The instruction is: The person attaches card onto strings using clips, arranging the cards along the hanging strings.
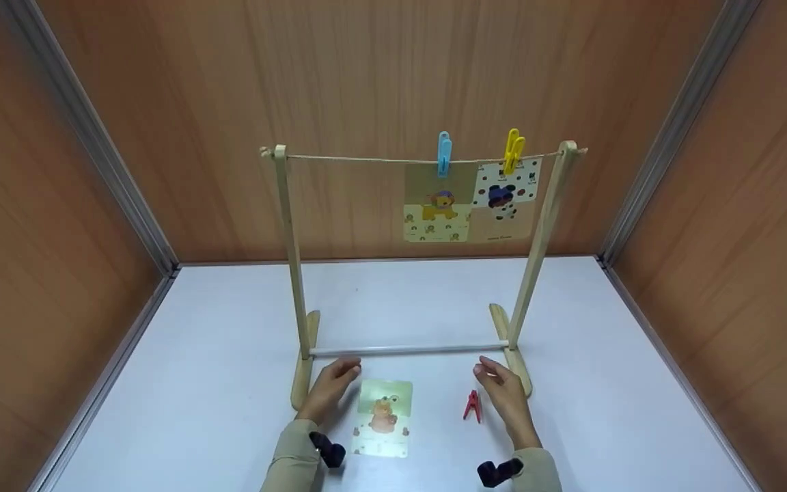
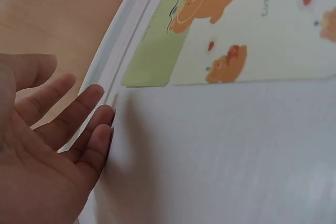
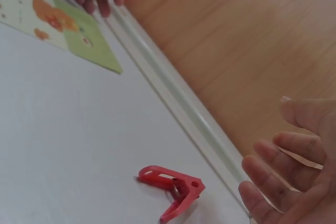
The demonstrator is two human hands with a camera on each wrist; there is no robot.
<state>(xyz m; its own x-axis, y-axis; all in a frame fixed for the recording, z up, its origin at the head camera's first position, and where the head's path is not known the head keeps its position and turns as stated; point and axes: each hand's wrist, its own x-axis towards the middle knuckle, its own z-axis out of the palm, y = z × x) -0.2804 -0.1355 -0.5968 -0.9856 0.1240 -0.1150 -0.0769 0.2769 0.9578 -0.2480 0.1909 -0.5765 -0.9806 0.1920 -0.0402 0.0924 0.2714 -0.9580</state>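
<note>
Empty, loosely spread hands [image 1: 330, 386] [image 1: 505, 395] flank a bear card [image 1: 382, 418] and red clothespin [image 1: 473, 399], well off the worktop's [image 1: 216, 355] back edge.

Long, plain beige sleeves [image 1: 292, 454], a chunky black camera [image 1: 331, 454] at each wrist, and bare fingers [image 2: 84, 106].
</note>
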